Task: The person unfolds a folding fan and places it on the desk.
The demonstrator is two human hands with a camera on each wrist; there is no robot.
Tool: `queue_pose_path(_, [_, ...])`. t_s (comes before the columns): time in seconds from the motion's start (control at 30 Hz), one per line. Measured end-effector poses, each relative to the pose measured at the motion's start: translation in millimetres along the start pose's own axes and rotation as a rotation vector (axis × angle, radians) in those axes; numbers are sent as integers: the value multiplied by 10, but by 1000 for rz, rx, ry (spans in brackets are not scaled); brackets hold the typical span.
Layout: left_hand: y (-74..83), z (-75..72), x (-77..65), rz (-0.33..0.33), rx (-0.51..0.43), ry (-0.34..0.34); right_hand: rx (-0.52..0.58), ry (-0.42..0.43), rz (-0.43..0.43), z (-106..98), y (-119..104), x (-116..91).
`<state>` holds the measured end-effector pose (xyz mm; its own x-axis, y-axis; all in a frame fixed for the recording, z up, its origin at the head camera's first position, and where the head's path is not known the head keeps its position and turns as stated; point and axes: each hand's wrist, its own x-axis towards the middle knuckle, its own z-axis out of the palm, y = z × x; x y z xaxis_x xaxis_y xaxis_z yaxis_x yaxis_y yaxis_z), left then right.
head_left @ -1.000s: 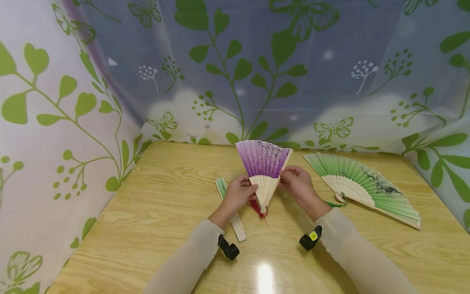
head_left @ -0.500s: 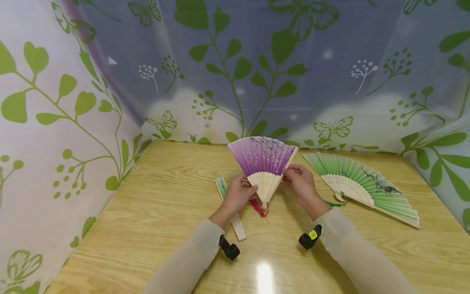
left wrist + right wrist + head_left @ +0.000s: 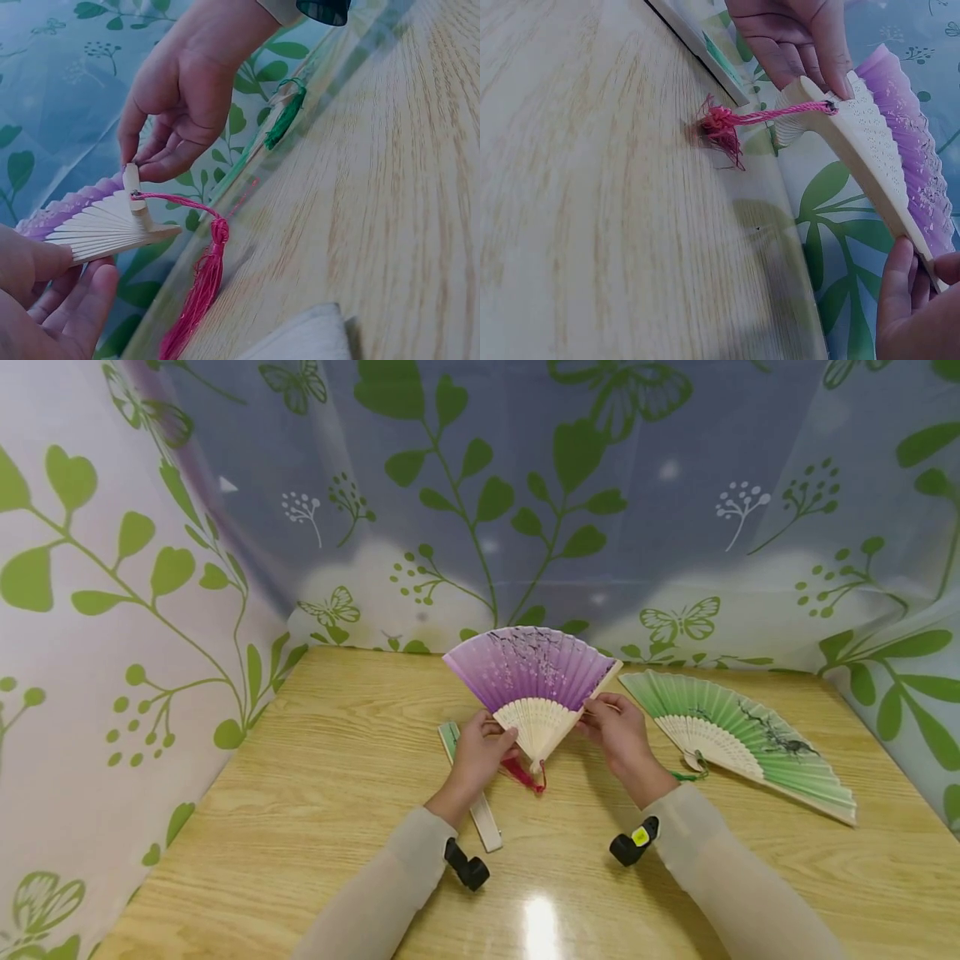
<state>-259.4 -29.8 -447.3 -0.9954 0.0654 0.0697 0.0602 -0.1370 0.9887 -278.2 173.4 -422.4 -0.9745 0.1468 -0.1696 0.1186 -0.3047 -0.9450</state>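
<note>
A purple folding fan with pale ribs and a dark branch print is held partly spread above the table. My left hand pinches its left edge by the ribs, thumb in front. At the opposite edge my right hand grips the outer guard stick between thumb and fingers. From the pivot hangs a red tassel, which in the right wrist view dangles on its cord. Beneath my left forearm lies a folded fan with a green strip along it, partly hidden by the hand.
A green folding fan lies spread on the table to the right, its green tassel near my right wrist. The wooden table meets a leaf-patterned cloth at the back and left.
The purple fan has spread wider, its left edge swinging left and its right edge slightly right. It has also risen a little. My left hand has shifted slightly left, the right slightly right.
</note>
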Motion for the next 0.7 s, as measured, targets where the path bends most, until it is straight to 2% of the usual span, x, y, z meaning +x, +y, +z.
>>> queue_pose_path(0.17, [14,-6,-7,14,-30,13,37,11,2,-6,10,7])
queue_pose_path(0.43, [13,-10,-2,20,-28,45,84,22,-10,10,27,11])
queue_pose_path(0.7, [6,-13,10,0,-97,98,112,42,-7,21,33,3])
